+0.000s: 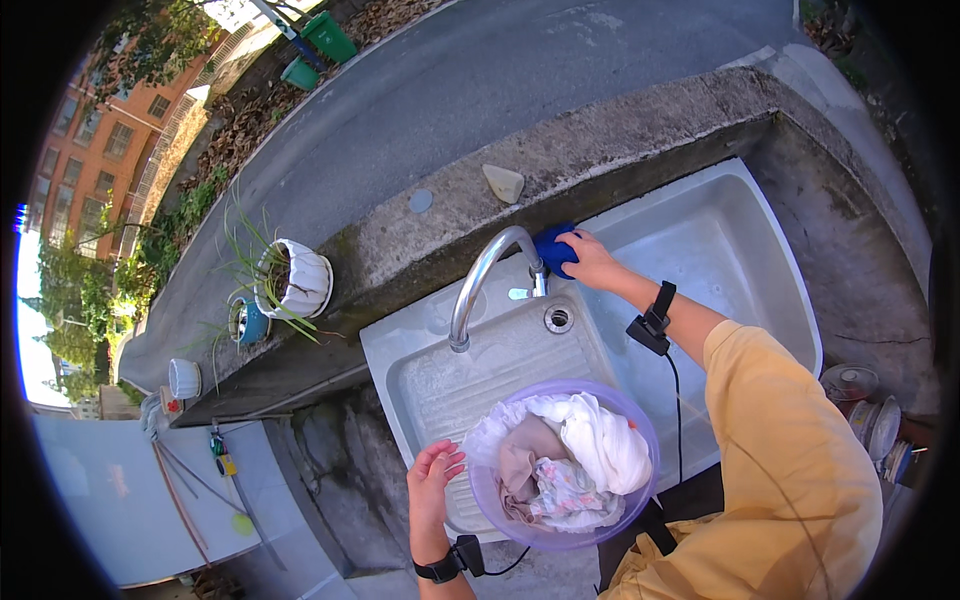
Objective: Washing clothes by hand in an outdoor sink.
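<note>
My right hand [592, 260] grips a dark blue object [553, 250] beside the base of the chrome faucet [480, 281]; what it is exactly I cannot tell. Near the left rim of a purple plastic basin [651, 480], my left hand [436, 474] holds nothing, its fingers apart. The basin rests over the ribbed side of an outdoor sink [420, 375]. In it lie a white cloth [600, 442], a brownish cloth [529, 450] and a patterned cloth [574, 491]. A drain [559, 319] shows between the faucet and the basin.
A concrete ledge [420, 240] runs behind the sink, bearing a stone [503, 184], a flat round disc [421, 200] and a white plant pot [300, 279]. A deeper sink bowl [697, 247] lies to the right. Stacked dishes [879, 427] stand at the far right.
</note>
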Tool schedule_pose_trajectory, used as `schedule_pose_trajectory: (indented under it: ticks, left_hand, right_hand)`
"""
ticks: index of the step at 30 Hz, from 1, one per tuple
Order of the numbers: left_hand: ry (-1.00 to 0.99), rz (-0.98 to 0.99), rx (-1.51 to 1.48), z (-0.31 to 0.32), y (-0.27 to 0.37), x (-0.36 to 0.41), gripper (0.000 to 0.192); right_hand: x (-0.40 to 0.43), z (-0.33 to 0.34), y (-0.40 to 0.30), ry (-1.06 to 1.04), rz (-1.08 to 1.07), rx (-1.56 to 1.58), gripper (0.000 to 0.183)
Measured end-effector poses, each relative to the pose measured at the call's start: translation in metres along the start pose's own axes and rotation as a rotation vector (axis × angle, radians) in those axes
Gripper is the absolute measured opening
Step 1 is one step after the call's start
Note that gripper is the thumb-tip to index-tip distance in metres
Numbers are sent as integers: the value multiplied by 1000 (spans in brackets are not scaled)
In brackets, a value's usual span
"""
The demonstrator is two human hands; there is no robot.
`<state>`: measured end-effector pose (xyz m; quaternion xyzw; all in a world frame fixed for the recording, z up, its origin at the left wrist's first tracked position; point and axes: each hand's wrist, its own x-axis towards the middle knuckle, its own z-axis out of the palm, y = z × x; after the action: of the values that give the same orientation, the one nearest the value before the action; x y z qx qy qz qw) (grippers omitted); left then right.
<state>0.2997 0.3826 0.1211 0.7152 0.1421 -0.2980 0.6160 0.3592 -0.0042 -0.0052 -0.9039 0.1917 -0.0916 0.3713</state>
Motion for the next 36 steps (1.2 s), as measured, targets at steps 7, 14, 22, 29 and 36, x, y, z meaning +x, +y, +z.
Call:
schedule_pose_trajectory:
  ticks: [7, 14, 22, 29, 36]
  left_hand:
    - [-42, 48, 74, 5, 18, 0, 23]
    - [-174, 56, 71, 21, 56, 23, 24]
    - [-211, 489, 573, 19, 24, 91, 62]
    - [-340, 248, 309, 31, 23, 107, 66]
    - [-105, 325, 448, 48, 24, 118, 24]
  right_hand:
    - [-23, -16, -19, -458, 285, 11, 44]
    - [-52, -20, -100, -936, 78, 274, 43]
    - [-87, 61, -157, -866, 84, 672, 40]
    - [-80, 27, -162, -775, 382, 978, 36]
    - [-63, 5, -118, -651, 280, 408, 41]
